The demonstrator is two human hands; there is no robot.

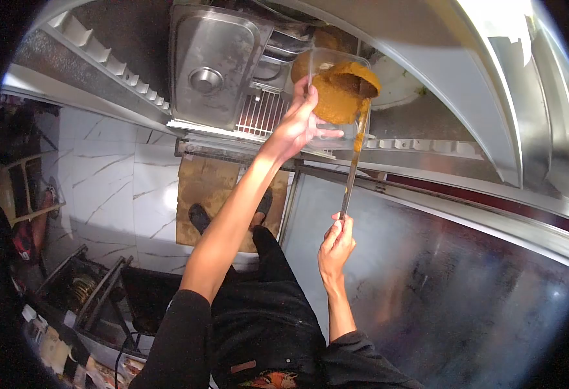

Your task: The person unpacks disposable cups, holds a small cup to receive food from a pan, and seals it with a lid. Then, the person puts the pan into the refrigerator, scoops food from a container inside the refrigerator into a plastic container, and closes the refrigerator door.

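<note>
My left hand (297,123) supports a clear plastic container (328,131) from its near side, with the thumb up along the wall and the fingers spread beneath. Thick orange-brown sauce (333,100) fills much of it. A ladle (351,175), its bowl coated in the same sauce, is tipped over the container. Lower down, my right hand (336,245) is closed around the end of the ladle's long metal handle. Behind the container, more of the orange-brown sauce shows, partly hidden by it.
A steel lid (216,71) with a round knob covers a pan at the left inside the refrigerated cabinet. Beside it runs a white wire rack (258,115). The open door's steel panel (440,259) spreads at the right. A brown mat (193,188) lies underfoot.
</note>
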